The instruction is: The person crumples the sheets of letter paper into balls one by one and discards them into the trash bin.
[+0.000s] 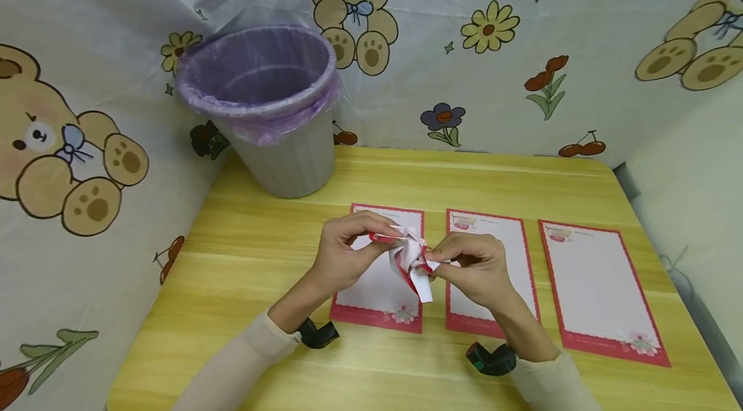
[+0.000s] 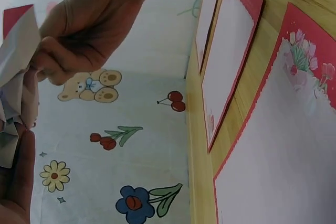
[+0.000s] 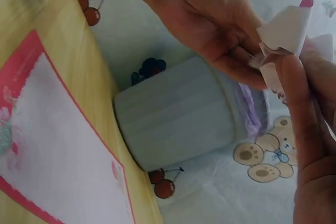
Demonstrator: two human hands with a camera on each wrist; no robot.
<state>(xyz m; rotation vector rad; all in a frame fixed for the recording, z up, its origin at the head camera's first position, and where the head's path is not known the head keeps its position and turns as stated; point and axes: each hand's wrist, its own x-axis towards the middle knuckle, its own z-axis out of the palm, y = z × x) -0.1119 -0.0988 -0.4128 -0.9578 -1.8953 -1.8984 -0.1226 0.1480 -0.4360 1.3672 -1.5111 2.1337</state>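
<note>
Between my two hands is a crumpled sheet of paper (image 1: 409, 256), white with red edges, held up over the table. The left hand (image 1: 347, 255) pinches its left side between thumb and fingers. From the other side my right hand (image 1: 475, 264) pinches its right edge. One white strip of the sheet sticks down below the fingers. In the left wrist view the creased paper (image 2: 16, 90) shows folds and a red corner. The right wrist view has the paper (image 3: 286, 32) bunched at the fingertips of both hands.
Three flat red-bordered sheets lie in a row on the wooden table: a left sheet (image 1: 371, 291), a middle sheet (image 1: 490, 282) and a right sheet (image 1: 600, 288). A grey bin (image 1: 290, 159) with a purple liner (image 1: 273, 124) stands at the back left. Behind hangs a bear-print cloth (image 1: 406, 95).
</note>
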